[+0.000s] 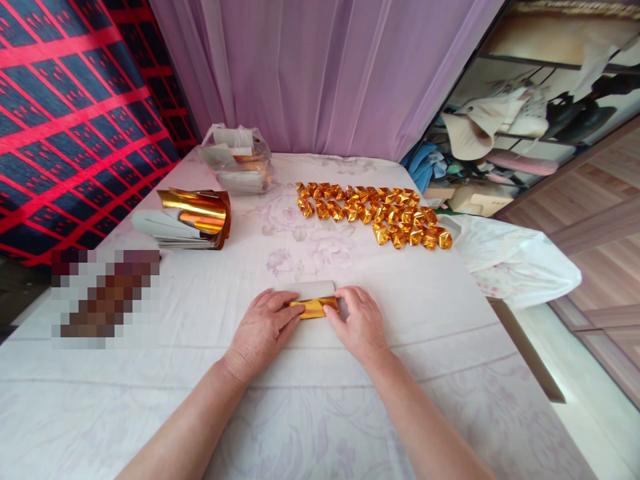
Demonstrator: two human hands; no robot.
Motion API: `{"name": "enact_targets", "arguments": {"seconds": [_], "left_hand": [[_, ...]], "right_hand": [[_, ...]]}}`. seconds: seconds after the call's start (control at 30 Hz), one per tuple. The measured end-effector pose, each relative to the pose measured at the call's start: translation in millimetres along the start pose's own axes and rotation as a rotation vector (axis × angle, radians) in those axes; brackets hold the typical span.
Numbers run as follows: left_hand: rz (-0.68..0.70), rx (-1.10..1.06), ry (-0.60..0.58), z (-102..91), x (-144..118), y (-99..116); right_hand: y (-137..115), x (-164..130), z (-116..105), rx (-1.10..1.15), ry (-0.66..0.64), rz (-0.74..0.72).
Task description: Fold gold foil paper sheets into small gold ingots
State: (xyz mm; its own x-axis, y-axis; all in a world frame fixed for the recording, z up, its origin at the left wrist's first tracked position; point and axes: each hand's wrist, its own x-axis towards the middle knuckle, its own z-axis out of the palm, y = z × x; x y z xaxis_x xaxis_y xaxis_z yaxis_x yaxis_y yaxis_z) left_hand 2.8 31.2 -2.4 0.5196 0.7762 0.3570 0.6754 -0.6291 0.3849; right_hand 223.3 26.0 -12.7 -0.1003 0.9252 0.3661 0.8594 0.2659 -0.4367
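1. Gold foil paper (315, 307): small sheet, shiny gold face, white reverse showing along far edge.
2. Partly folded into narrow horizontal strip.
3. Lies flat on white floral cloth, pinched at both ends.

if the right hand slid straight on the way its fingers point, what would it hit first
The right hand points up and left across the gold paper strip it presses. Just past its fingertips lies the pale paper under the strip, then bare tablecloth. Farther on that line, roughly, sits the gold foil stack; depth is uncertain.
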Motion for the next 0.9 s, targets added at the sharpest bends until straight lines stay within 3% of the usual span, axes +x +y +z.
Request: {"name": "enact_targets", "arguments": {"seconds": [0.9], "left_hand": [[0.026,0.028,0.034,4.0,-0.1,-1.7]], "right_hand": [[1.7,-0.3,-2.1,0.037,-0.005,-0.052]]}}
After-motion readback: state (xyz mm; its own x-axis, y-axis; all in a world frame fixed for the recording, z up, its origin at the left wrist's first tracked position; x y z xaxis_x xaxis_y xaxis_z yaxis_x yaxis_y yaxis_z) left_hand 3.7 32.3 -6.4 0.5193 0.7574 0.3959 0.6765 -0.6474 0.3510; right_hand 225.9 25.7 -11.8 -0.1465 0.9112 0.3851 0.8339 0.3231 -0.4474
